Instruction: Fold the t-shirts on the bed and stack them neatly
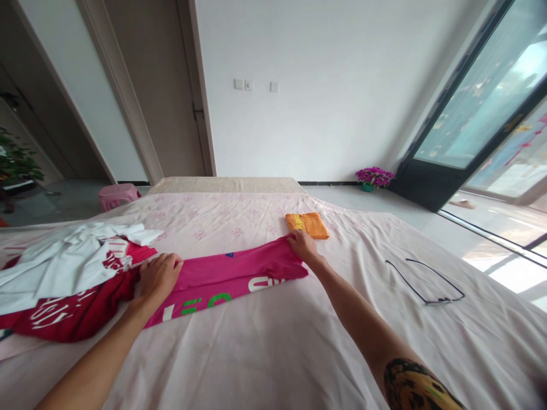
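Note:
A magenta shirt [239, 267], folded into a long strip with white and green letters, lies across the bed. My left hand [160, 277] grips its left end, fingers bent over the far edge. At the far right corner, my right hand [302, 245] pinches the fabric. Just beyond that hand sits a folded orange garment [314, 226] with yellow lettering. Beside my left hand is a loose heap: a white garment [72, 259] on top of a dark red one [85, 316] with white letters.
A pale pink bedsheet [265, 353] covers the bed. Eyeglasses [440, 299] lie on it at the right. Beyond the bed are a pink stool [118, 195], a pot of purple flowers [374, 177], a white wall and a glass door [478, 97].

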`<state>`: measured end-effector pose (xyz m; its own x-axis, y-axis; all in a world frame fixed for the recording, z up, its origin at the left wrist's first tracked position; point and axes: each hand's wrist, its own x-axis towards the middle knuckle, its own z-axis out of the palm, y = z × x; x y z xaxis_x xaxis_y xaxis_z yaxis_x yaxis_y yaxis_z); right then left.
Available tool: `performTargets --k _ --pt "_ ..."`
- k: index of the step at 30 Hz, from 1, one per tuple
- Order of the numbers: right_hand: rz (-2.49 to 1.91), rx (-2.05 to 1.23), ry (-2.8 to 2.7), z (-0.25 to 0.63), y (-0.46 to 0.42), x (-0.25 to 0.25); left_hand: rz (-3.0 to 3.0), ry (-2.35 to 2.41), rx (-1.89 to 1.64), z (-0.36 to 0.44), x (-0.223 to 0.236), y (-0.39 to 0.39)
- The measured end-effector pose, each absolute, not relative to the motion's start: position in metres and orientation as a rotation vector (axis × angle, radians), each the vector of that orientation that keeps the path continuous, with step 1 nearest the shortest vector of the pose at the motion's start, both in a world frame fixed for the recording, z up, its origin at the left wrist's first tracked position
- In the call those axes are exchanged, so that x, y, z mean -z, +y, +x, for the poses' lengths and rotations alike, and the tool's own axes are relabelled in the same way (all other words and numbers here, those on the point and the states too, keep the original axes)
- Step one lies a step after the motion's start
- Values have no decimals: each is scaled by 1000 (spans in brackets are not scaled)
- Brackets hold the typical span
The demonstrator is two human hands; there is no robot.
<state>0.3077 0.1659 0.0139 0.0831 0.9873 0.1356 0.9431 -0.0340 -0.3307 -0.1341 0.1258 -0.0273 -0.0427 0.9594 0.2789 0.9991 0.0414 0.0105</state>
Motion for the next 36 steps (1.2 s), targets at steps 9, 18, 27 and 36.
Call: performTargets --k 9,18,27,36 --pt "-2010 -112 -1887 314 162 -9 -1930 -1942 412 -124 31 120" --pt "-1635 -144 -2460 295 142 3 -2419 -1710 365 -110 50 111" --pt "-1471 -122 -2310 305 119 -18 -2301 -1777 363 -111 54 107" --pt "-1380 -354 -2447 296 88 -27 -2289 -1724 428 -110 57 108"
